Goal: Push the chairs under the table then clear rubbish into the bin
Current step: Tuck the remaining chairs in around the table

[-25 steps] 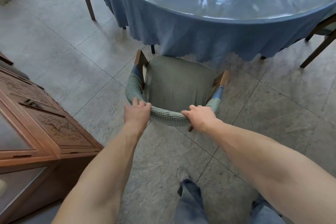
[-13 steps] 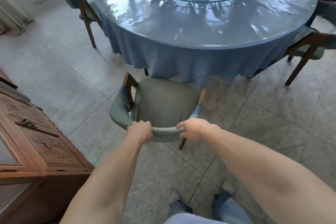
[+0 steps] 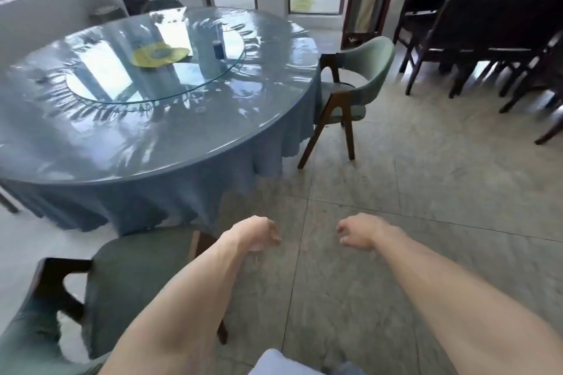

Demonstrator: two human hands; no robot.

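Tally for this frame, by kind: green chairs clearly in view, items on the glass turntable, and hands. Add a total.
Green chairs: 2, the near chair and the right chair
Items on the glass turntable: 2, a yellow item and a dark cylinder
Hands: 2, left hand and right hand, both empty
Total: 6

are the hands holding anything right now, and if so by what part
Nothing is held. The left hand and right hand hang loosely curled over the floor, clear of the chair at lower left.
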